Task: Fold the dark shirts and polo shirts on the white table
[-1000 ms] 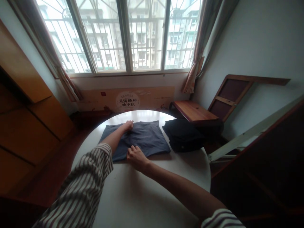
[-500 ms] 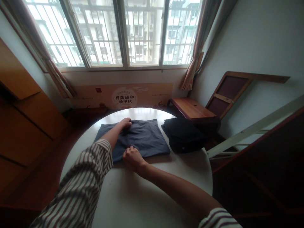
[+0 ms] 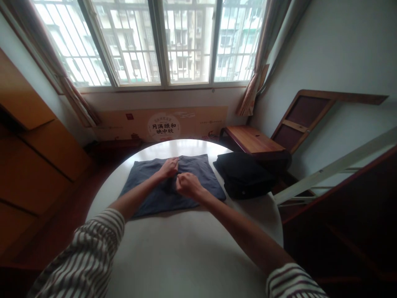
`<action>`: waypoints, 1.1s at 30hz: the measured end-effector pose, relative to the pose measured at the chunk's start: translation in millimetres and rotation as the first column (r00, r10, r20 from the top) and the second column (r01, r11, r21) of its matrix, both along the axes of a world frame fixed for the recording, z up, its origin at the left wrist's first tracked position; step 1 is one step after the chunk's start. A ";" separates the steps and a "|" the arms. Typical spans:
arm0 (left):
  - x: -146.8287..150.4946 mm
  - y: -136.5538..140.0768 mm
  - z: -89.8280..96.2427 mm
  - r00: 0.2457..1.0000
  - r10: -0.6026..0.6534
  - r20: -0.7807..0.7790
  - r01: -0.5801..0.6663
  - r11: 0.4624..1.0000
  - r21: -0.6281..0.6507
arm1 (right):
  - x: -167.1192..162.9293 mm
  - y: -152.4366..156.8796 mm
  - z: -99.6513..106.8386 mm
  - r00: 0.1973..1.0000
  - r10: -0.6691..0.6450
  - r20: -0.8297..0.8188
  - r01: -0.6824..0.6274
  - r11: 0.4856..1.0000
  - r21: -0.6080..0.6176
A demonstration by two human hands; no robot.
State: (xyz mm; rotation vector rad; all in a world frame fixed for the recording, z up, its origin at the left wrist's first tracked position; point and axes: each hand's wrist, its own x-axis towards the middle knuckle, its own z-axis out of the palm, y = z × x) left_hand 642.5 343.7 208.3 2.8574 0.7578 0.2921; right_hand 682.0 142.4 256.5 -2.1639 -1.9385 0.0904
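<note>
A dark grey piece of folded cloth (image 3: 149, 194), looking like a garment, lies spread flat on a round white table (image 3: 186, 256). My left hand (image 3: 170, 167) is closed at the cloth's middle, toward its far edge, with the fingertips pinched on the fabric. Just nearer and to the right, my right hand (image 3: 187, 185) is curled into a fist, its fingers closed at the cloth close to the left one. The fabric under both hands is partly hidden. Beside the cloth on the right sits a folded black stack of fabric (image 3: 245, 176).
Behind the table stands a low wooden bench (image 3: 254, 138), with a framed wooden panel (image 3: 302, 120) leaning on the wall. A printed orange board (image 3: 124, 122) runs below the barred window. Orange cabinets (image 3: 34, 165) are on the left, a pale metal rail (image 3: 335, 169) on the right.
My right hand has moved from the cloth's near edge up and right to its middle. My left hand has slid slightly right and nearer, so the two are now close together.
</note>
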 end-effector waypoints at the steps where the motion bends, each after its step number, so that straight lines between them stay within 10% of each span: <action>1: -6.4 -4.6 -5.1 1.000 -0.017 -0.018 0.017 1.000 -0.010 | 9.5 7.1 0.9 0.999 -0.043 0.008 0.043 0.999 0.007; 10: -39.2 33.6 -12.6 0.982 0.063 -0.178 -0.073 0.996 -0.049 | 52.8 -1.1 -27.6 0.998 -0.012 0.065 0.011 1.000 0.024; 16: -29.0 47.1 -13.1 0.983 0.036 -0.182 -0.048 0.997 -0.062 | 25.5 0.1 -29.6 0.983 0.164 0.078 -0.167 0.985 0.033; 22: -31.0 57.4 -8.5 0.984 0.013 -0.179 -0.026 0.997 -0.071 | -42.8 12.7 -41.4 0.803 0.593 -0.053 -0.591 0.805 0.057; 31: -36.3 50.2 -3.4 0.993 0.062 -0.100 -0.066 0.997 -0.040 | -58.0 -2.9 -37.8 0.810 0.567 -0.151 -0.572 0.820 0.013; 33: -48.1 41.8 -0.4 0.991 0.126 -0.044 -0.127 0.992 -0.010 | -46.5 5.0 -25.9 0.879 0.455 -0.140 -0.452 0.890 0.052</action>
